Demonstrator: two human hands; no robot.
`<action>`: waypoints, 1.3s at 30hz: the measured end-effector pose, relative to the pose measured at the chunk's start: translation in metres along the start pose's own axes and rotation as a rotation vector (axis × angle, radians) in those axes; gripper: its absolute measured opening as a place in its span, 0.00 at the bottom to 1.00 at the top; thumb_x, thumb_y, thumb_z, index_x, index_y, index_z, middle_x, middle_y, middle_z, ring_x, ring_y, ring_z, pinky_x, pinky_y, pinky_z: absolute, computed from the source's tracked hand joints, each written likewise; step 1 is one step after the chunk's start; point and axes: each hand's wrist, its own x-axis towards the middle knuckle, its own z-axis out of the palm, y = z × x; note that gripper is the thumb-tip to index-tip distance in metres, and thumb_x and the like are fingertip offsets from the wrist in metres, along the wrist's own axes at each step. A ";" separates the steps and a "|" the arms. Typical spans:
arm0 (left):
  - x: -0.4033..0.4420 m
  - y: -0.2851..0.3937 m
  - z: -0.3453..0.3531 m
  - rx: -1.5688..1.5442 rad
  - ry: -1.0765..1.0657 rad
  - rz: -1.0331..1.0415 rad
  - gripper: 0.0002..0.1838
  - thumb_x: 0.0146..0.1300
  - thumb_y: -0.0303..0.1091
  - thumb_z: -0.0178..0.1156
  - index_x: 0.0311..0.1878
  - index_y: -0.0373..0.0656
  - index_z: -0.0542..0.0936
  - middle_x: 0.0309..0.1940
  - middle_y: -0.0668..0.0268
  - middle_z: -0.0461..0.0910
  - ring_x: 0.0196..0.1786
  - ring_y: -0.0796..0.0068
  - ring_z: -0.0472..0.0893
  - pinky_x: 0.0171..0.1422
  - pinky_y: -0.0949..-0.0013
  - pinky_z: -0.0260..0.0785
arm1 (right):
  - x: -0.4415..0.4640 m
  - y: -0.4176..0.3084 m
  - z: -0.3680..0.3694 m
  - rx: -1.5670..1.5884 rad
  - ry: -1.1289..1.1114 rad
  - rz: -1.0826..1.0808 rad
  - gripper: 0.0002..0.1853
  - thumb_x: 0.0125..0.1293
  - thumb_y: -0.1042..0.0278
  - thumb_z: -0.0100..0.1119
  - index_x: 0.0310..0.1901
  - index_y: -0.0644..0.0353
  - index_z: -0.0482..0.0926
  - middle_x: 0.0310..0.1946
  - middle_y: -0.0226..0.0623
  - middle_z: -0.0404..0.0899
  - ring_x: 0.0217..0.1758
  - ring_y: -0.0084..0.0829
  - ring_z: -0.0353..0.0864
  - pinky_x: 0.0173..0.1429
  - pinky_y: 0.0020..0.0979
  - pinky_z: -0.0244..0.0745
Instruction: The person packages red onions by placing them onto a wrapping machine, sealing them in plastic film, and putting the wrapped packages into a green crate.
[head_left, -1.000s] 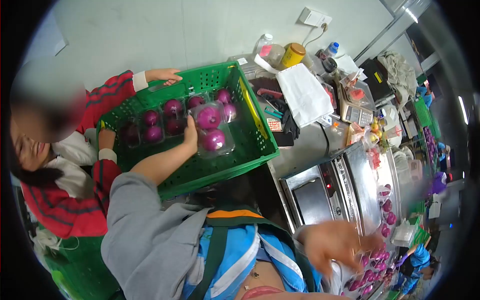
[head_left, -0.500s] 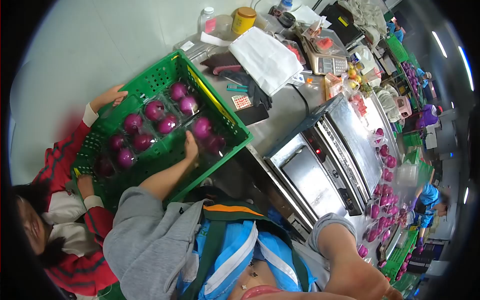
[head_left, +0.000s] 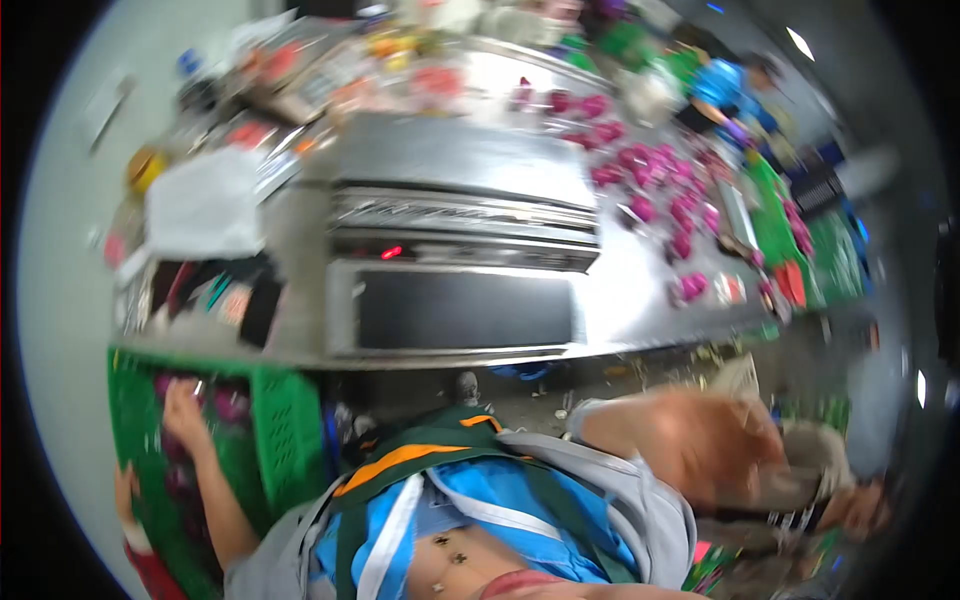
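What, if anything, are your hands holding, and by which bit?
The left hand is near purple onions in the green crate, but blur hides any grip. The right hand is too blurred to tell.

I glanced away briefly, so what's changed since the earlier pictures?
The view has swung right: the metal machine now sits upper middle, the green crate lower left. The blurred right hand shows higher in view than just before. The left hand is still at the packs in the crate; a co-worker's hand still at its edge.
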 end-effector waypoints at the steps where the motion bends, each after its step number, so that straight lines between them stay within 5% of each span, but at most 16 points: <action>1: 0.004 0.005 0.002 -0.006 -0.244 -0.003 0.15 0.67 0.36 0.42 0.32 0.37 0.74 0.16 0.75 0.65 0.17 0.89 0.57 0.20 0.82 0.46 | -0.015 0.019 -0.048 -0.140 -0.263 0.107 0.15 0.58 0.62 0.49 0.47 0.55 0.69 0.35 0.31 0.75 0.40 0.24 0.74 0.46 0.31 0.67; 3: -0.023 0.025 0.038 -0.058 -0.442 0.074 0.16 0.67 0.35 0.40 0.29 0.37 0.72 0.13 0.75 0.60 0.16 0.89 0.55 0.19 0.81 0.43 | -0.048 0.064 -0.152 -0.452 -0.594 0.401 0.12 0.59 0.77 0.49 0.46 0.65 0.67 0.35 0.36 0.75 0.35 0.26 0.75 0.39 0.27 0.71; 4: -0.045 0.036 0.060 -0.065 -0.511 0.113 0.16 0.67 0.35 0.40 0.28 0.36 0.72 0.13 0.74 0.60 0.16 0.89 0.56 0.19 0.81 0.44 | -0.068 0.085 -0.212 -0.683 -0.733 0.641 0.11 0.62 0.74 0.46 0.46 0.64 0.67 0.39 0.40 0.74 0.36 0.27 0.74 0.41 0.27 0.70; 6: -0.098 0.066 0.107 -0.049 -0.631 0.107 0.16 0.65 0.35 0.41 0.26 0.36 0.71 0.12 0.73 0.62 0.16 0.87 0.58 0.20 0.80 0.47 | -0.112 0.141 -0.322 -0.815 -0.344 1.387 0.12 0.62 0.70 0.48 0.47 0.60 0.67 0.44 0.35 0.72 0.36 0.22 0.74 0.39 0.24 0.67; 10: -0.196 0.108 0.212 -0.070 -0.838 0.068 0.16 0.65 0.37 0.44 0.27 0.37 0.73 0.13 0.72 0.66 0.16 0.87 0.64 0.20 0.82 0.53 | -0.162 0.259 -0.478 -1.056 -0.151 1.722 0.21 0.63 0.63 0.47 0.56 0.59 0.60 0.48 0.36 0.68 0.39 0.29 0.77 0.34 0.26 0.67; 14: -0.264 0.166 0.308 -0.079 -0.982 0.072 0.18 0.64 0.35 0.45 0.24 0.34 0.75 0.14 0.68 0.70 0.17 0.84 0.69 0.21 0.81 0.59 | -0.213 0.388 -0.581 -1.062 0.050 1.843 0.25 0.61 0.60 0.48 0.58 0.61 0.58 0.41 0.41 0.70 0.28 0.36 0.80 0.16 0.23 0.62; 17: -0.305 0.199 0.376 0.004 -1.267 0.164 0.09 0.57 0.27 0.49 0.29 0.38 0.79 0.18 0.64 0.74 0.20 0.78 0.74 0.24 0.77 0.64 | -0.217 0.439 -0.590 -0.884 0.133 1.979 0.17 0.61 0.64 0.48 0.50 0.61 0.64 0.30 0.36 0.72 0.25 0.36 0.80 0.16 0.22 0.66; 21: -0.370 0.223 0.469 -0.004 -1.611 0.384 0.08 0.56 0.30 0.55 0.38 0.39 0.77 0.28 0.64 0.76 0.28 0.76 0.76 0.32 0.76 0.67 | -0.226 0.434 -0.594 -0.901 -0.013 1.866 0.14 0.58 0.78 0.46 0.47 0.64 0.64 0.34 0.40 0.72 0.25 0.34 0.80 0.19 0.23 0.69; 22: -0.385 0.233 0.488 0.131 -1.764 0.181 0.10 0.56 0.31 0.55 0.42 0.41 0.76 0.31 0.64 0.76 0.29 0.76 0.75 0.34 0.76 0.66 | -0.221 0.423 -0.589 -0.860 -0.132 1.838 0.16 0.55 0.81 0.46 0.47 0.66 0.61 0.38 0.43 0.71 0.24 0.34 0.80 0.19 0.22 0.69; 23: -0.403 0.208 0.512 0.107 -1.855 0.280 0.17 0.57 0.33 0.55 0.50 0.43 0.71 0.34 0.63 0.75 0.30 0.75 0.74 0.36 0.76 0.65 | -0.216 0.415 -0.586 -0.890 -0.158 1.863 0.17 0.54 0.82 0.46 0.47 0.66 0.60 0.40 0.44 0.69 0.24 0.33 0.79 0.20 0.23 0.70; 25: -0.440 0.203 0.552 0.039 -1.854 -0.024 0.25 0.54 0.33 0.57 0.56 0.40 0.65 0.47 0.55 0.70 0.41 0.68 0.75 0.44 0.67 0.68 | -0.199 0.389 -0.583 -0.974 -0.170 1.939 0.18 0.52 0.84 0.46 0.46 0.68 0.58 0.44 0.47 0.67 0.22 0.33 0.79 0.20 0.24 0.71; 27: -0.475 0.158 0.599 -0.141 -1.633 0.129 0.31 0.53 0.30 0.56 0.61 0.39 0.57 0.55 0.51 0.61 0.49 0.63 0.71 0.52 0.66 0.66 | -0.175 0.353 -0.578 -1.003 -0.162 1.965 0.18 0.51 0.85 0.45 0.45 0.69 0.57 0.44 0.48 0.67 0.21 0.31 0.77 0.21 0.25 0.72; 30: -0.497 0.152 0.639 -0.035 -1.440 0.013 0.33 0.52 0.27 0.53 0.62 0.41 0.54 0.58 0.49 0.56 0.55 0.54 0.66 0.60 0.63 0.60 | -0.137 0.280 -0.574 -0.948 -0.141 2.007 0.18 0.51 0.84 0.44 0.44 0.70 0.56 0.41 0.49 0.67 0.18 0.29 0.75 0.20 0.26 0.72; 32: -0.503 0.132 0.647 0.112 -1.551 0.142 0.35 0.50 0.23 0.49 0.63 0.42 0.51 0.60 0.49 0.50 0.58 0.46 0.61 0.62 0.60 0.56 | -0.118 0.240 -0.574 -0.946 -0.126 2.111 0.18 0.51 0.84 0.42 0.45 0.69 0.55 0.41 0.49 0.67 0.19 0.30 0.75 0.20 0.25 0.71; 34: -0.510 0.125 0.640 0.142 -1.564 0.155 0.35 0.47 0.20 0.47 0.62 0.42 0.54 0.58 0.48 0.54 0.58 0.46 0.61 0.64 0.60 0.55 | -0.100 0.210 -0.569 -0.910 -0.172 2.234 0.18 0.50 0.85 0.39 0.45 0.69 0.54 0.49 0.50 0.65 0.19 0.30 0.76 0.19 0.24 0.70; 39: -0.500 0.132 0.624 0.121 -1.730 0.294 0.30 0.44 0.19 0.46 0.56 0.41 0.65 0.51 0.51 0.66 0.54 0.55 0.68 0.60 0.65 0.59 | -0.056 0.186 -0.529 -0.722 -0.230 2.040 0.21 0.48 0.87 0.37 0.47 0.64 0.53 0.58 0.56 0.57 0.20 0.32 0.77 0.20 0.24 0.71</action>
